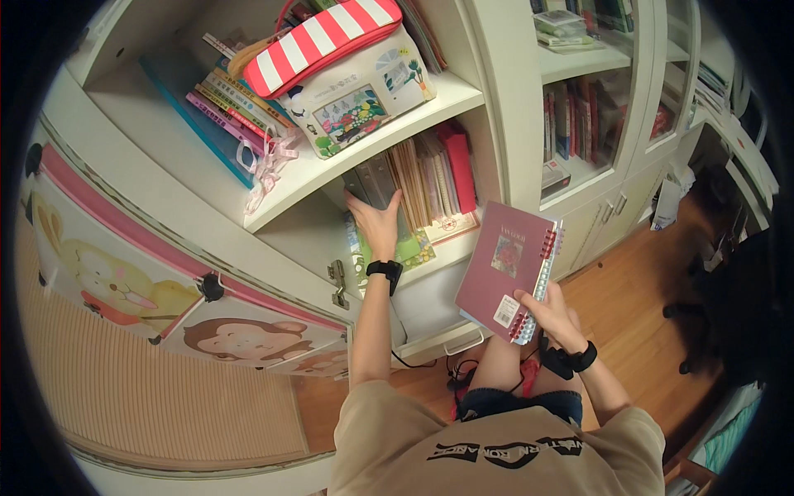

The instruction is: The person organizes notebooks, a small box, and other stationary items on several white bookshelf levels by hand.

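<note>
White shelving (463, 96) spans the upper frame, a cartoon-panelled door (124, 269) at lower left. Upper centre-left sits a red-striped bag (351, 78). Just left of centre, your left hand (377, 225) spreads wide at some grey folders (376, 180); whether it grips them, I cannot tell. Right of centre, your right hand (557, 321) holds a mauve spiral notebook (500, 252) near its coils. Upper right stands a glass-fronted cabinet (638, 140).

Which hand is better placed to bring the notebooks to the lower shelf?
Probably the right hand: it grips the spiral notebooks near their bound edge, while the left hand is at the upright books there.
</note>
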A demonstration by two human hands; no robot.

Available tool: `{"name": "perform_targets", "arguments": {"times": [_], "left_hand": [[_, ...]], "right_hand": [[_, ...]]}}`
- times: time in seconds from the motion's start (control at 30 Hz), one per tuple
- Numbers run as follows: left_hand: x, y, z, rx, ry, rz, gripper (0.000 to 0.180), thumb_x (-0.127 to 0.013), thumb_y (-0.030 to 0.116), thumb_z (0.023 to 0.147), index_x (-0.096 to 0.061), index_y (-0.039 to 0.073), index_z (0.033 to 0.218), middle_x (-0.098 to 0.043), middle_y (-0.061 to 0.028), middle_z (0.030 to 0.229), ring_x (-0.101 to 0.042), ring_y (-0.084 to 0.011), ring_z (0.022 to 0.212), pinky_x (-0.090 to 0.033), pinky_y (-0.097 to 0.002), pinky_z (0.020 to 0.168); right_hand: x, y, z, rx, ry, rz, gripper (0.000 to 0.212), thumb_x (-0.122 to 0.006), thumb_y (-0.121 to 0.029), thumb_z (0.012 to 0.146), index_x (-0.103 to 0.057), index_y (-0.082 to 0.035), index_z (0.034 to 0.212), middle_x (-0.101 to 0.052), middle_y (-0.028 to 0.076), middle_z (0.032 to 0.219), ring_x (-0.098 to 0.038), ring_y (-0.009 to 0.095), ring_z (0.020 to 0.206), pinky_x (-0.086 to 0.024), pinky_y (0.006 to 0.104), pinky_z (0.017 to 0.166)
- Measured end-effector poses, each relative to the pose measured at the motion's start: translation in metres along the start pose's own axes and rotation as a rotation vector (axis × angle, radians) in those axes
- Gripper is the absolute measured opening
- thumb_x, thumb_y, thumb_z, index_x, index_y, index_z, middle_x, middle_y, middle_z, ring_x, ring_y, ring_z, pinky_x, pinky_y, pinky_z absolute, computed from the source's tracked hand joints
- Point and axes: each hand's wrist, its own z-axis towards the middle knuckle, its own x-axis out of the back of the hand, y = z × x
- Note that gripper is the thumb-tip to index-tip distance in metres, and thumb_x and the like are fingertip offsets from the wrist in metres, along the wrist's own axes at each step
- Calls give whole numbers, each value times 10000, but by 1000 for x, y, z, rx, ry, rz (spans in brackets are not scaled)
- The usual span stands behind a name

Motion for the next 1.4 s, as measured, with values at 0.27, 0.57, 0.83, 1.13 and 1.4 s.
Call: {"name": "perform_targets", "arguments": {"times": [0.27, 0.57, 0.83, 1.13, 1.4], "left_hand": [[1, -12, -1, -63, 31, -69, 1040, -797, 369, 724, -197, -115, 1422, -346, -379, 1372, -411, -483, 1254, -371, -469, 1031], [-13, -23, 16, 202, 273, 9, 1033, -791, 211, 680, -155, -166, 1400, -316, -375, 1376, -351, -491, 1283, -318, -493, 1075], [8, -48, 34, 81, 617, -39, 859, -789, 111, 659, -313, -127, 1334, -471, -329, 1241, -483, -485, 1147, -376, -516, 991], [-8, -61, 25, 306, 594, 86, 917, -736, 139, 684, -214, -117, 1392, -366, -319, 1305, -392, -490, 1187, -319, -530, 991], [11, -40, -27, 275, 345, 260, 1100, -856, 244, 659, -161, -99, 1439, -335, -241, 1312, -375, -403, 1227, -346, -482, 983]], "right_hand": [[4, 14, 0, -39, -35, 21, 203, -626, -47, 887, -602, 57, 1060, -666, 56, 956, -614, 104, 836, -506, 263, 731], [-8, -13, -11, -62, 8, -263, 164, -637, -46, 874, -632, 45, 1010, -679, 56, 886, -613, 98, 804, -502, 271, 695], [-44, -19, 18, 335, -22, -485, 99, -618, -40, 861, -578, 50, 859, -634, 79, 667, -610, 133, 593, -494, 311, 550], [-129, -42, 73, 422, -292, -420, 455, -594, -19, 826, -475, 42, 1260, -650, 289, 886, -638, 464, 824, -515, 443, 674], [-189, -41, 147, 707, -215, -516, 557, -627, -29, 800, -432, 55, 1314, -623, 320, 921, -608, 490, 828, -502, 494, 715]]}}
